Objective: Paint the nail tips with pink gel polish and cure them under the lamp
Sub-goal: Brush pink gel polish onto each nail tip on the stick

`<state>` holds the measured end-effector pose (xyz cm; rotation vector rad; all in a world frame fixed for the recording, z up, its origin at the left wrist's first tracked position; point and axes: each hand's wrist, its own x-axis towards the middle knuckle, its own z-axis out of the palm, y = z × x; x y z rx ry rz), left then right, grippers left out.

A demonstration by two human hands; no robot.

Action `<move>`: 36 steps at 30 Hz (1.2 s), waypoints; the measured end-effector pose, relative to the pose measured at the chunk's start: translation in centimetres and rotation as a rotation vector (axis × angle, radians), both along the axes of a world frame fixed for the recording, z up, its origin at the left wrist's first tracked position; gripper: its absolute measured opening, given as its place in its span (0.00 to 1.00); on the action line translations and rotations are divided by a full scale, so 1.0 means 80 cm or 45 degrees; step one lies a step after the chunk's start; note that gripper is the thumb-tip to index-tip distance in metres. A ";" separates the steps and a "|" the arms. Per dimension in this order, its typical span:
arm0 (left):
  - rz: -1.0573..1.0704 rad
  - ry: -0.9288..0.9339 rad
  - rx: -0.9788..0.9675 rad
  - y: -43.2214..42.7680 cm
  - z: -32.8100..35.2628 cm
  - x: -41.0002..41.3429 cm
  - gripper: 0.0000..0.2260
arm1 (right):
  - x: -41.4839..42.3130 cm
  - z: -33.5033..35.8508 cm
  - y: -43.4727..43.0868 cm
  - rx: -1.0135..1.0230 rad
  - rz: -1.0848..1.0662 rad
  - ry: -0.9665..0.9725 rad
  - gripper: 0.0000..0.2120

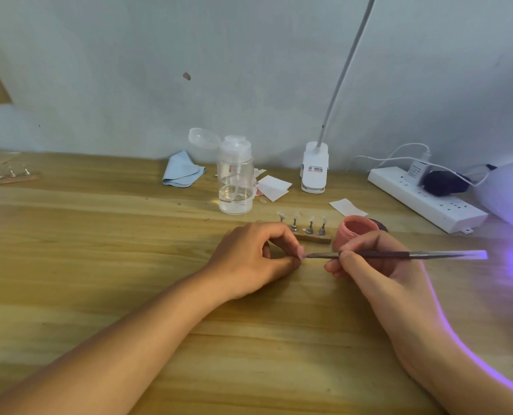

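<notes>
My left hand rests on the wooden table and pinches a small nail tip between thumb and forefinger. My right hand grips a thin brush like a pen, its bristle end touching that tip. Just behind my hands, a wooden holder strip carries several pale nail tips on metal stands. An open pink gel pot stands to its right. At the far right edge the white curing lamp glows violet onto the table.
A clear pump bottle, a blue cloth and paper wipes lie at the back. A clip lamp base and a white power strip sit back right. Another tip holder lies far left.
</notes>
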<state>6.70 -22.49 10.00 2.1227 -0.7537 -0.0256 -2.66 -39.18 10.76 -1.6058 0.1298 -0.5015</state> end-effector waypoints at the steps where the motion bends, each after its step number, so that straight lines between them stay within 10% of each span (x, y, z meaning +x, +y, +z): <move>1: 0.002 0.004 0.002 0.000 0.000 0.000 0.06 | 0.000 -0.001 0.000 -0.014 -0.003 -0.003 0.06; 10: 0.003 0.042 -0.011 0.001 0.002 -0.002 0.05 | -0.005 0.012 -0.013 -0.153 -0.115 -0.439 0.06; 21: -0.020 0.051 -0.024 0.002 0.004 -0.003 0.07 | 0.015 0.006 -0.047 -0.696 -0.384 -0.027 0.06; 27: -0.028 0.053 -0.087 0.002 0.001 -0.001 0.06 | -0.002 0.019 -0.029 -0.240 -0.179 -0.384 0.04; 36: -0.035 0.018 -0.056 0.002 0.000 0.001 0.05 | -0.004 0.005 -0.006 0.083 0.029 0.056 0.08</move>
